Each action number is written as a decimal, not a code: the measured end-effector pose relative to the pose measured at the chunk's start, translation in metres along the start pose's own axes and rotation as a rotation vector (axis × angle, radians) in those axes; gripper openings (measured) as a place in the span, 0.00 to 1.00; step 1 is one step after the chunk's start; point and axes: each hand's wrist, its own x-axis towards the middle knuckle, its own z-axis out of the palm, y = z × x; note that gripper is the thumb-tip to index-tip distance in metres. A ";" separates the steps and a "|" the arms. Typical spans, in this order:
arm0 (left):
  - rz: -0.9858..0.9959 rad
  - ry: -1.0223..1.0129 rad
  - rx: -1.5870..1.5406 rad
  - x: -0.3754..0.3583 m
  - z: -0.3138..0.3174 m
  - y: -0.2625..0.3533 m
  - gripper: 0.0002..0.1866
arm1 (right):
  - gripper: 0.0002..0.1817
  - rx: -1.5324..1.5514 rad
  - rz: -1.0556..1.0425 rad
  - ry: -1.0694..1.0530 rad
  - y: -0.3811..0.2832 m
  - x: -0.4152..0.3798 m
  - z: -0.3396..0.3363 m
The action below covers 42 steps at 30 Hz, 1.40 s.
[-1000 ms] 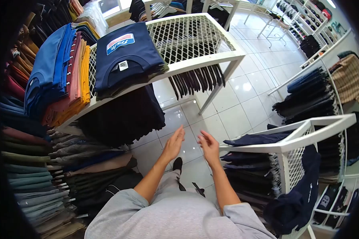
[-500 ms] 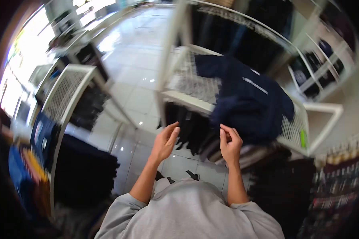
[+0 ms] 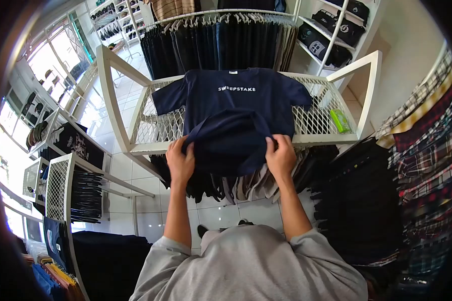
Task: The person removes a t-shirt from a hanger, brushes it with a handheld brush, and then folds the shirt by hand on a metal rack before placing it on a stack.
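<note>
A navy T-shirt [image 3: 236, 103] with white "SWEEPSTAKE" lettering lies spread on a white wire-mesh rack top [image 3: 158, 128], collar at the far side. Its near part is lifted and folded up, so the hem stands in a loop between my hands and hangs past the rack's front bar. My left hand [image 3: 181, 160] pinches the fabric at the left edge, thumb inward. On the right edge my right hand [image 3: 280, 156] grips the shirt between thumb and fingers. Some of the fingertips are hidden by the cloth.
A green packet [image 3: 340, 121] lies on the mesh at the right. Below the rack hang dark and grey garments [image 3: 256, 185]. Beyond stands a rail of dark trousers [image 3: 211, 45]. Plaid shirts [image 3: 427, 165] hang at the right, and another mesh rack [image 3: 59, 190] stands left.
My view has turned toward the rack, which now sits in front of me. Both hands, earlier raised and apart from the cloth, have taken hold of the T-shirt's near edge.
</note>
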 end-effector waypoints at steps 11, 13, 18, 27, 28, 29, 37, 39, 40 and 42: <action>0.082 -0.185 -0.238 0.015 -0.036 0.011 0.20 | 0.11 0.429 0.204 0.018 0.058 0.026 -0.050; 0.136 -0.180 -0.156 0.036 -0.022 0.024 0.18 | 0.06 0.329 0.134 -0.021 0.046 0.043 -0.034; 0.266 -0.309 -0.050 0.117 0.021 0.030 0.17 | 0.05 0.180 -0.155 -0.120 0.034 0.111 0.013; 0.411 -0.307 0.154 0.293 0.098 -0.027 0.16 | 0.06 -0.027 -0.342 -0.261 0.077 0.272 0.131; 0.398 -0.276 0.208 0.307 0.108 -0.034 0.17 | 0.06 -0.082 -0.337 -0.264 0.086 0.286 0.143; 0.367 -0.252 0.234 0.320 0.117 -0.044 0.18 | 0.06 -0.093 -0.332 -0.264 0.095 0.296 0.153; 0.236 -0.458 0.163 0.355 0.142 -0.076 0.17 | 0.09 -0.265 -0.158 -0.516 0.117 0.329 0.174; 0.235 -0.409 0.123 0.351 0.135 -0.063 0.15 | 0.09 -0.230 -0.221 -0.499 0.112 0.332 0.171; 0.239 -0.360 0.081 0.349 0.128 -0.052 0.12 | 0.09 -0.070 -0.151 -0.467 0.108 0.332 0.169; 0.210 -0.335 0.031 0.344 0.112 -0.030 0.10 | 0.09 0.090 -0.223 -0.334 0.092 0.332 0.157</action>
